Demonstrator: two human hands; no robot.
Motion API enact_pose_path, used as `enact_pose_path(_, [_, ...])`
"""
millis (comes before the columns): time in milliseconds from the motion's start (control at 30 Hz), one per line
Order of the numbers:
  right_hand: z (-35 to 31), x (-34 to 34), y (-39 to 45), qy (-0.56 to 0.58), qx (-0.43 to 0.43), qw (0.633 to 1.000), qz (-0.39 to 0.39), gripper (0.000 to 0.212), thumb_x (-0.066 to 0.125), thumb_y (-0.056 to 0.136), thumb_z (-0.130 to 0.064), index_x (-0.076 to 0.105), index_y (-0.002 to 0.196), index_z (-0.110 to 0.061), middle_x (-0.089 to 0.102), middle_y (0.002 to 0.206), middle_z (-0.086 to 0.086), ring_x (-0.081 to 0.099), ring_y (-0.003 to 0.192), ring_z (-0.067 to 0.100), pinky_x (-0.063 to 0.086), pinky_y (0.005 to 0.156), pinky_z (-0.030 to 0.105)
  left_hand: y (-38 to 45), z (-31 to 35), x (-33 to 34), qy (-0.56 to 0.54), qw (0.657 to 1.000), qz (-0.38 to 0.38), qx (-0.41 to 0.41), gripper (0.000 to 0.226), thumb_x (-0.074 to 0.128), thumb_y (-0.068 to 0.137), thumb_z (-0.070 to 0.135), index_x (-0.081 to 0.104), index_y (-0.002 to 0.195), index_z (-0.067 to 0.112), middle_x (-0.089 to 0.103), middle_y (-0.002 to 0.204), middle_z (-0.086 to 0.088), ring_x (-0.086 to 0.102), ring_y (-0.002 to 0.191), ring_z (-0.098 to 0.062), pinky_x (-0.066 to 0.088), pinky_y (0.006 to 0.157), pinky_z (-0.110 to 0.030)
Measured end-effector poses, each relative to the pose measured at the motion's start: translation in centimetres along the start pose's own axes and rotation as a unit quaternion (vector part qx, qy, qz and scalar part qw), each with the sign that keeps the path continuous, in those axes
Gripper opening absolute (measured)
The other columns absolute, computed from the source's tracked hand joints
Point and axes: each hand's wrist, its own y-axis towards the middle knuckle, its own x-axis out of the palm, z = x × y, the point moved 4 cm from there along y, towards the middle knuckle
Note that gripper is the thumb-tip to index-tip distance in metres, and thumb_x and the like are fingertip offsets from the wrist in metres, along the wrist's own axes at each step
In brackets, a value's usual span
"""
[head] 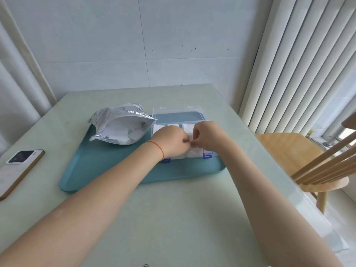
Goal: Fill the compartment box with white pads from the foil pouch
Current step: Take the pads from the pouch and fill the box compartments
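A clear compartment box (207, 153) with blue latches stands on a teal tray (107, 162), its lid (178, 114) open toward the wall. White pads (187, 128) fill its far compartments. My left hand (171, 140) and my right hand (207, 134) meet over the box's middle, and both pinch a white pad (190, 140) between their fingertips. To the left of the box lies the silver foil pouch (120, 125), its mouth open toward me with several white pads (123, 134) showing inside.
A phone (21, 166) lies at the table's left edge. A wooden chair (300, 157) stands to the right of the table, beside vertical blinds (300, 60). The pale green tabletop (173, 218) spreads out in front of the tray.
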Motion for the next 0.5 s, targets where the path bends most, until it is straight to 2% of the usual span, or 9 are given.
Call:
enact_pose_path(133, [-0.6, 0.1, 0.1, -0.070, 0.020, 0.997, -0.021, 0.036, 0.069, 0.079, -0.022, 0.045, 0.051, -0.021, 0.043, 0.057, -0.003, 0.041, 0.054, 0.014, 0.028, 0.047, 0.026, -0.1, 0.5, 0.6, 0.023, 0.999, -0.022, -0.009, 0.037, 0.041, 0.096, 0.034, 0.061, 0.072, 0.014, 0.056, 0.094, -0.011, 0.049, 0.083, -0.028, 0.039, 0.067, -0.031])
enact_pose_path(200, [-1.0, -0.3, 0.0, -0.095, 0.022, 0.995, -0.005, 0.037, 0.065, 0.082, -0.022, 0.044, 0.051, -0.017, 0.042, 0.057, 0.000, 0.044, 0.059, 0.022, 0.026, 0.047, 0.025, -0.3, 0.6, 0.3, -0.001, 0.999, -0.040, -0.017, 0.039, 0.040, 0.097, 0.030, 0.052, 0.062, 0.016, 0.052, 0.088, -0.010, 0.047, 0.081, -0.028, 0.034, 0.063, -0.030])
enact_pose_path(267, [-1.9, -1.3, 0.2, -0.088, 0.014, 0.995, 0.037, 0.027, 0.060, 0.084, -0.020, 0.056, 0.060, -0.009, 0.054, 0.064, 0.006, 0.054, 0.068, 0.031, 0.032, 0.049, 0.025, -0.8, 0.1, -0.5, -0.044, 0.998, -0.038, -0.010, 0.039, 0.040, 0.096, 0.024, 0.047, 0.059, 0.016, 0.048, 0.077, -0.006, 0.048, 0.078, -0.027, 0.030, 0.057, -0.030])
enact_pose_path(300, [-2.6, -1.8, 0.4, -0.071, 0.003, 0.995, 0.066, 0.021, 0.058, 0.085, -0.020, 0.064, 0.069, -0.006, 0.062, 0.072, 0.008, 0.060, 0.074, 0.033, 0.038, 0.052, 0.027, -1.2, -0.7, -1.1, -0.063, 0.998, -0.010, -0.004, 0.036, 0.042, 0.095, 0.022, 0.050, 0.060, 0.015, 0.048, 0.075, -0.004, 0.049, 0.079, -0.027, 0.032, 0.058, -0.030])
enact_pose_path(333, [-3.7, -2.3, 0.5, -0.054, -0.012, 0.994, 0.090, 0.021, 0.057, 0.086, -0.020, 0.068, 0.078, -0.005, 0.067, 0.078, 0.009, 0.063, 0.078, 0.032, 0.042, 0.055, 0.028, -1.9, -2.0, -1.9, -0.079, 0.996, 0.051, 0.003, 0.032, 0.046, 0.094, 0.021, 0.057, 0.065, 0.013, 0.052, 0.077, -0.004, 0.052, 0.082, -0.027, 0.037, 0.061, -0.031])
enact_pose_path(367, [-4.8, -2.6, 0.6, -0.038, -0.029, 0.994, 0.101, 0.022, 0.056, 0.087, -0.021, 0.069, 0.082, -0.005, 0.068, 0.078, 0.007, 0.063, 0.078, 0.030, 0.044, 0.057, 0.029, -2.6, -3.5, -2.7, -0.091, 0.985, 0.144, 0.010, 0.026, 0.050, 0.091, 0.019, 0.065, 0.071, 0.012, 0.056, 0.082, -0.005, 0.054, 0.086, -0.028, 0.043, 0.067, -0.032])
enact_pose_path(433, [-8.0, -2.2, 0.5, -0.021, -0.071, 0.993, 0.091, 0.021, 0.056, 0.091, -0.024, 0.068, 0.083, -0.008, 0.063, 0.074, 0.002, 0.057, 0.074, 0.026, 0.042, 0.057, 0.030, -5.1, -7.3, -4.2, -0.068, 0.942, 0.329, 0.005, 0.017, 0.057, 0.083, 0.015, 0.071, 0.076, 0.010, 0.059, 0.087, -0.007, 0.055, 0.088, -0.029, 0.048, 0.072, -0.035])
enact_pose_path(467, [-9.4, -1.6, 0.4, -0.013, -0.087, 0.993, 0.079, 0.021, 0.056, 0.092, -0.025, 0.069, 0.085, -0.010, 0.063, 0.074, 0.002, 0.056, 0.074, 0.025, 0.042, 0.058, 0.031, -6.2, -8.9, -4.8, -0.040, 0.919, 0.392, -0.004, 0.015, 0.058, 0.079, 0.013, 0.070, 0.073, 0.010, 0.058, 0.086, -0.008, 0.054, 0.086, -0.030, 0.046, 0.071, -0.035])
enact_pose_path(500, [-10.6, -0.8, 0.5, -0.001, -0.097, 0.993, 0.071, 0.021, 0.055, 0.091, -0.024, 0.069, 0.084, -0.009, 0.065, 0.077, 0.005, 0.057, 0.075, 0.026, 0.044, 0.061, 0.032, -7.3, -10.4, -5.2, -0.012, 0.907, 0.421, -0.022, 0.013, 0.057, 0.076, 0.013, 0.068, 0.068, 0.011, 0.057, 0.086, -0.008, 0.053, 0.084, -0.030, 0.044, 0.069, -0.035])
